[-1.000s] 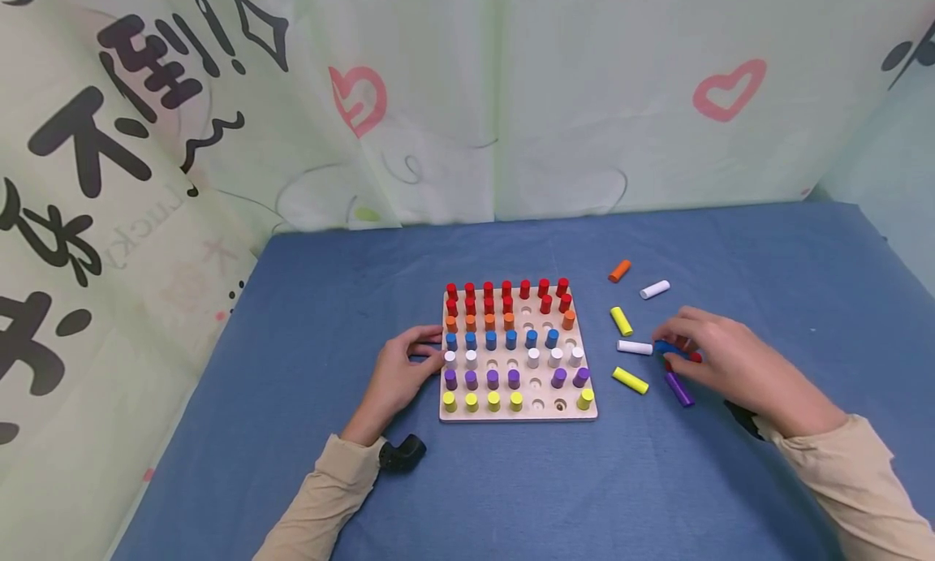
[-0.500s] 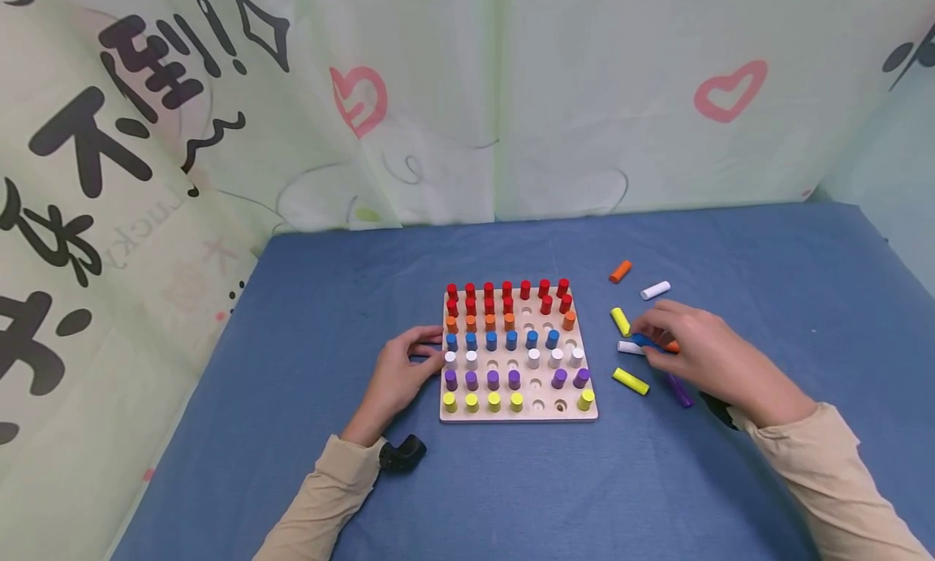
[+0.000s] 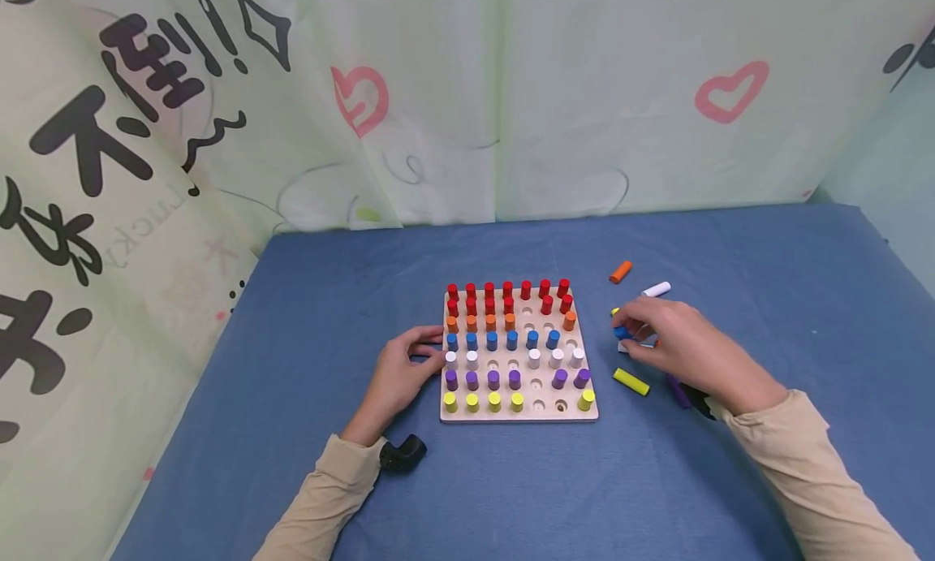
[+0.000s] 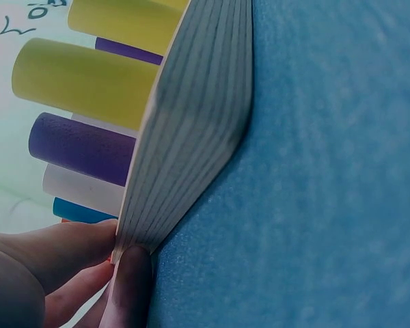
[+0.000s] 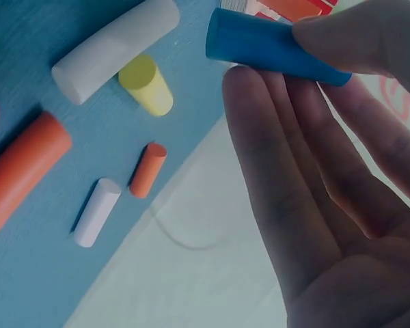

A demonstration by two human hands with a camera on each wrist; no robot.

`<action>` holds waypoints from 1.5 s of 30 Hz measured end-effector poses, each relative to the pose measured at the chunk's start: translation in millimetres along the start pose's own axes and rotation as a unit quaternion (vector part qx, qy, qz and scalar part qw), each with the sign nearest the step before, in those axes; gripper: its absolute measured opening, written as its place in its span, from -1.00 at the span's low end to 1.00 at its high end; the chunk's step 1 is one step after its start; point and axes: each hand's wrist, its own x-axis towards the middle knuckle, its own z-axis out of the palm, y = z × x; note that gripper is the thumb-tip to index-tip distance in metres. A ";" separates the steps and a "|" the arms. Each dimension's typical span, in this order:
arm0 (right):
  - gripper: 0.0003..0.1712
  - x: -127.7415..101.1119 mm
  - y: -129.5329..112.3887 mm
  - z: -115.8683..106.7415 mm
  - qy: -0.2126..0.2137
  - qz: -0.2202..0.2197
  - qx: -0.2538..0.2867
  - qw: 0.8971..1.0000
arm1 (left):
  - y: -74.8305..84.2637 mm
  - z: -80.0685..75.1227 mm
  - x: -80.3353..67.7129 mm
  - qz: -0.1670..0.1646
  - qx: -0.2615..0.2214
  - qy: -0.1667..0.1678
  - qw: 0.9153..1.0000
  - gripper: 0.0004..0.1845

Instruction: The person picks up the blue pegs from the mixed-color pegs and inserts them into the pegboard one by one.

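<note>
A square wooden pegboard point(image 3: 504, 417) stands on the blue cloth, with rows of red, orange, blue, white, purple and yellow pegs upright in it. Some of its holes show bare. My left hand point(image 3: 398, 374) rests against the board's left side, fingertips and thumb at the edge; the left wrist view shows the thumb point(image 4: 131, 287) on the layered side face. To the right of the board, my right hand point(image 3: 687, 346) pinches a blue peg point(image 5: 260, 44) between thumb and fingers, close over the loose pegs.
Loose pegs lie right of the board: an orange peg point(image 3: 621, 271) and a white peg point(image 3: 656, 289) farther back, a yellow peg point(image 3: 631, 381) nearer. A purple peg point(image 3: 678, 392) is partly under my right hand. A printed curtain point(image 3: 584, 139) hangs behind the table.
My right hand has moved left with the blue peg, toward the board, now covering parts of a yellow and a white peg. The left hand and board have stayed put.
</note>
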 end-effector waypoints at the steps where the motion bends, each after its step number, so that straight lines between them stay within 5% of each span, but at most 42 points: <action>1: -0.77 1.0 -0.5 0.5 -0.003 0.001 0.001 1.000 | 0.0 -0.1 0.1 -0.001 0.000 -0.001 1.000 -0.56; 45: -0.70 26.4 -11.8 26.4 -0.008 -0.059 0.092 0.994 | -1.5 -0.8 2.4 0.011 -0.010 -0.003 1.000 -0.57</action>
